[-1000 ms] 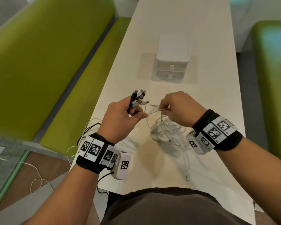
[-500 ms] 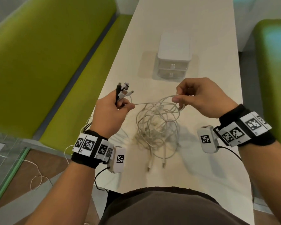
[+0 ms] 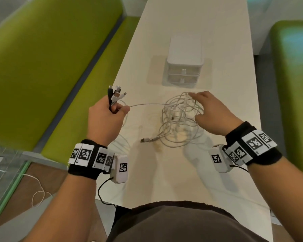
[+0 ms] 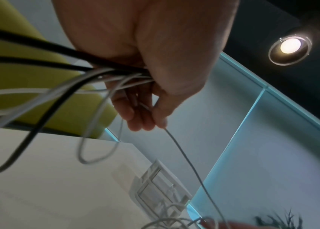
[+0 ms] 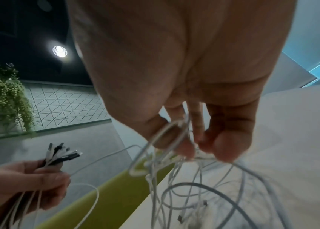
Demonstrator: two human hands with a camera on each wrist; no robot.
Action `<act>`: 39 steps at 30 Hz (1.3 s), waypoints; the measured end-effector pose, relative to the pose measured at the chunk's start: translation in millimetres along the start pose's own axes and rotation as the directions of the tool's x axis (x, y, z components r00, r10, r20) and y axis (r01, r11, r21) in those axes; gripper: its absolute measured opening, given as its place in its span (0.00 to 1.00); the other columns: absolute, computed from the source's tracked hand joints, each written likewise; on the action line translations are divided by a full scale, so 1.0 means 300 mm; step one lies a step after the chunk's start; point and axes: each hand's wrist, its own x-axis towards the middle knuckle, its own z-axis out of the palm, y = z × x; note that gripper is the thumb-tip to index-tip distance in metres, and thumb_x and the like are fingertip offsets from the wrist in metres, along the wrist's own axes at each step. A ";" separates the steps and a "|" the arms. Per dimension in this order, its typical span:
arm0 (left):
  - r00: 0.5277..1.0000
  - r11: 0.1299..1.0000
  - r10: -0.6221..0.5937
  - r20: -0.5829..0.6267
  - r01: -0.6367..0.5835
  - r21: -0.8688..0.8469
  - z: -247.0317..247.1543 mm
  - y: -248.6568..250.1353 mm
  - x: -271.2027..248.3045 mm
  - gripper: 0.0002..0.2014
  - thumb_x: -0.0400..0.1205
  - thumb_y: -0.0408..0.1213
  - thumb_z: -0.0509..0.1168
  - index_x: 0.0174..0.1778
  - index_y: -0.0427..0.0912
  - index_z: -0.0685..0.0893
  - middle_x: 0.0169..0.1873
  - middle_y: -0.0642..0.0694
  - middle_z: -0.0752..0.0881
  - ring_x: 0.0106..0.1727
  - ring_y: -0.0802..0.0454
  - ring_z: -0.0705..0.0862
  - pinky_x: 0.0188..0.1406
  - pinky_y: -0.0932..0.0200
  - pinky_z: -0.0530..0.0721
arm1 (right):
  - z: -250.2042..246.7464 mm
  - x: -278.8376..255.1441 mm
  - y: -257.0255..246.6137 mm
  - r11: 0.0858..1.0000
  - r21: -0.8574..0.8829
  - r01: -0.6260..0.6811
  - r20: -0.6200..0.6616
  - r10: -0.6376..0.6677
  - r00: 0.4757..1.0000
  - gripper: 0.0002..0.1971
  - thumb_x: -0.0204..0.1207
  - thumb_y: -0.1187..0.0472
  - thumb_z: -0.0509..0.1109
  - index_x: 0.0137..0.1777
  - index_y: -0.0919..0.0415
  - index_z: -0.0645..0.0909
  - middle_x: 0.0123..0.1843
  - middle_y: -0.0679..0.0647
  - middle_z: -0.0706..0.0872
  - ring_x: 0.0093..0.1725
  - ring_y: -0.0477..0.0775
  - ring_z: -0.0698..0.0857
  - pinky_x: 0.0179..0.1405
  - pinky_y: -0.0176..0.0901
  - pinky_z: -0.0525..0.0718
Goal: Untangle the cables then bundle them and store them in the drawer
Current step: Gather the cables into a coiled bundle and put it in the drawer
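My left hand is raised over the table's left edge and grips a bunch of black and white cable ends, whose plugs stick up from the fist. One white strand runs nearly taut from that fist to the tangle of white cables. My right hand is over the tangle. In the right wrist view its curled fingers have loops of white cable hooked round them. Two USB plugs lie on the table at the tangle's near side. The small white drawer unit stands shut farther back.
The long white table is narrow, with a green bench along its left and another green seat on the right. Black and white cable lengths hang from my left fist off the table's left edge.
My hands have drawn apart: the left moved left with its plugs, pulling one strand taut. The right hand dropped its pinch on that strand and went down into the tangle.
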 end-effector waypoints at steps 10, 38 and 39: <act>0.990 0.969 0.099 0.103 -0.072 -0.236 0.012 0.046 -0.025 0.11 0.78 0.36 0.78 0.39 0.39 0.82 0.34 0.48 0.90 0.43 0.52 0.92 0.54 0.41 0.89 | 0.060 -0.026 -0.101 0.942 0.141 0.303 -0.073 -0.295 0.953 0.25 0.70 0.59 0.70 0.69 0.45 0.79 0.57 0.40 0.83 0.60 0.48 0.72 0.63 0.48 0.76; 0.789 0.858 0.375 0.487 -0.494 0.140 0.097 0.021 -0.040 0.14 0.83 0.34 0.66 0.64 0.41 0.77 0.51 0.50 0.78 0.40 0.47 0.82 0.43 0.45 0.82 | 0.100 0.005 -0.138 0.928 -0.219 0.302 0.198 -0.261 0.945 0.14 0.88 0.47 0.61 0.47 0.49 0.85 0.38 0.48 0.84 0.44 0.53 0.81 0.42 0.52 0.78; 0.779 0.878 0.367 0.508 -0.471 0.089 0.111 0.039 -0.061 0.15 0.83 0.36 0.68 0.66 0.42 0.78 0.45 0.53 0.79 0.39 0.51 0.80 0.43 0.48 0.82 | 0.092 0.006 -0.155 0.920 -0.190 0.343 0.163 -0.315 0.935 0.14 0.88 0.47 0.62 0.49 0.50 0.86 0.35 0.47 0.82 0.44 0.53 0.79 0.41 0.52 0.76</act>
